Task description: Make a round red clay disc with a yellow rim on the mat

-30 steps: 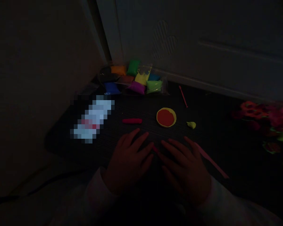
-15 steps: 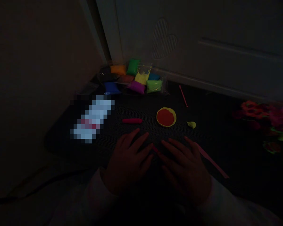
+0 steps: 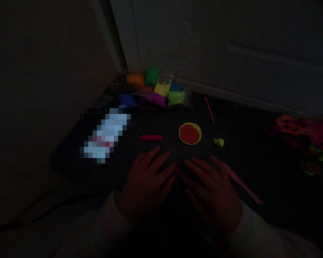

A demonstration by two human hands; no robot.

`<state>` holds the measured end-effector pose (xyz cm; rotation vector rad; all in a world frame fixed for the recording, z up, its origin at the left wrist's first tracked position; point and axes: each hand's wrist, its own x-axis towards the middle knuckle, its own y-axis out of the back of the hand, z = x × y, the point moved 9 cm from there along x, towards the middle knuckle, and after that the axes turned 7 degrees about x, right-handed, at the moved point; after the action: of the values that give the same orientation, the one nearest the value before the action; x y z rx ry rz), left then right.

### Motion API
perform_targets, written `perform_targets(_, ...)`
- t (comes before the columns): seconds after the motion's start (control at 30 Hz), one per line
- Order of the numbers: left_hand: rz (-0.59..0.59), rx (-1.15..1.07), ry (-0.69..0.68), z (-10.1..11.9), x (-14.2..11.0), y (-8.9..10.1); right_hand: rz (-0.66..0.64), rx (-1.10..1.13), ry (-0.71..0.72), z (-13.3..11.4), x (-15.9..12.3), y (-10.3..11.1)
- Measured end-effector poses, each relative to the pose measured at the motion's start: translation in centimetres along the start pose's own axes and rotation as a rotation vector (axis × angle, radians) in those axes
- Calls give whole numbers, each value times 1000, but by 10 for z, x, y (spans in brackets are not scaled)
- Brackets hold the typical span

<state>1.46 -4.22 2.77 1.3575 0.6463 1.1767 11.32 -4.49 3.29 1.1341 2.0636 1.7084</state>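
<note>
My left hand point(image 3: 146, 184) lies palm down on the dark table, fingers spread. Opposite it, my right hand point(image 3: 211, 191) is also palm down with its fingers apart. A thin pink clay roll point(image 3: 178, 171) shows between the two index fingers; its ends seem to lie under the fingertips. Just beyond my left hand rests a thicker pink clay roll point(image 3: 151, 138). A round red clay disc with a yellow rim point(image 3: 188, 134) sits farther ahead, between the hands. Past my right fingertips is a small yellow clay lump point(image 3: 219, 142). A pink plastic clay tool point(image 3: 242, 183) lies beside my right hand.
Several bags of coloured clay point(image 3: 153, 89) are heaped against the wall at the back. A lit, pixelated screen point(image 3: 106, 136) lies at left. Behind the disc is a thin pink stick point(image 3: 209, 109). Colourful flower-like pieces point(image 3: 309, 136) are piled at right. The scene is very dark.
</note>
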Motion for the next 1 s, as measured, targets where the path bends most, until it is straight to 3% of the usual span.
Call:
perform_targets(0.47, -7, 16, 44, -4, 0, -2, 25, 16, 2, -1, 0, 2)
perform_targets(0.7, -20, -43, -65, 5, -1, -1, 4, 24, 3, 0, -1, -1)
perform_targets(1.0, -49, -71, -71, 6, -1, -2, 20, 23, -3, -1, 0, 2)
